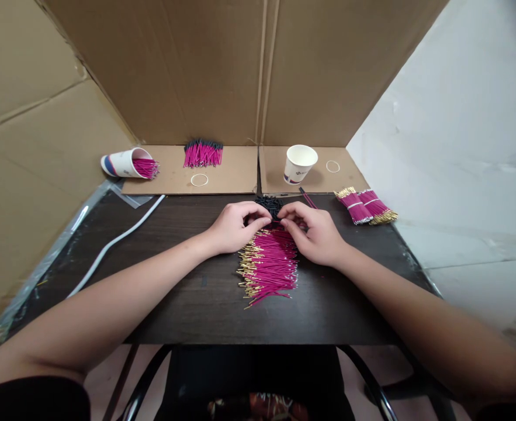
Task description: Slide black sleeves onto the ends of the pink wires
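My left hand (239, 227) and my right hand (314, 233) meet over the middle of the table, fingertips pinched and a small gap between them. A short magenta wire (276, 221) appears to span that gap, held at both ends; its tips are hidden by the fingers. Right behind the fingertips sits a heap of small black sleeves (269, 204). Below the hands lies a broad pile of magenta wires (273, 263), with gold-coloured ends to the left and silvery ends to the right.
Bundled magenta wires (365, 206) lie at the right. Behind, on cardboard, are black-ended wires (203, 154), an upright paper cup (300, 165), a tipped paper cup (124, 163) holding wires, and two white rings (199, 180). A white cable (117, 241) crosses the left side. Cardboard walls enclose the back and left.
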### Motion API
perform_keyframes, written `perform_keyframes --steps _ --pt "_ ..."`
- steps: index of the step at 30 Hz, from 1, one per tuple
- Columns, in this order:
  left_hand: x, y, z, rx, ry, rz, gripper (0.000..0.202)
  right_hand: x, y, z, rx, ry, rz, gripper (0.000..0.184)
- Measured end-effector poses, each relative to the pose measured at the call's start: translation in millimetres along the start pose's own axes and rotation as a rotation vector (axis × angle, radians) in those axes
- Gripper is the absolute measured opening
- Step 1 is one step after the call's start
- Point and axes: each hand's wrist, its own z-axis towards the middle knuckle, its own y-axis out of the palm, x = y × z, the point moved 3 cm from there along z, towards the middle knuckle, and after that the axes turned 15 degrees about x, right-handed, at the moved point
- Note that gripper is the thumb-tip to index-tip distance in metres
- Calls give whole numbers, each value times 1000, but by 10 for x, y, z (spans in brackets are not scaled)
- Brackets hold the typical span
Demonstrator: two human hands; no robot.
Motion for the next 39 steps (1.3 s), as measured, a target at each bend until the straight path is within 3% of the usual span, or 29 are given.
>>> perform_keyframes --steps 4,10,15,20,25,31,39 --pt "2 -3 0 10 -10 -10 15 25 -33 8 -7 25 -20 11" --pt "4 -1 4 6 -15 -15 16 -11 -80 61 -29 -112 -158 10" --pt "-16 18 0 12 -101 -44 36 55 -212 166 85 -161 -290 13" --pt "-10 10 6 21 -98 -36 26 407 -463 283 249 1 -563 17" --pt "3 5 8 14 -66 10 18 645 -531 303 234 135 -761 22" --pt "-8 5 9 14 -23 57 12 721 -465 305 167 206 -866 27" --pt "-12 3 10 18 -6 54 8 695 -461 325 142 222 -808 29"
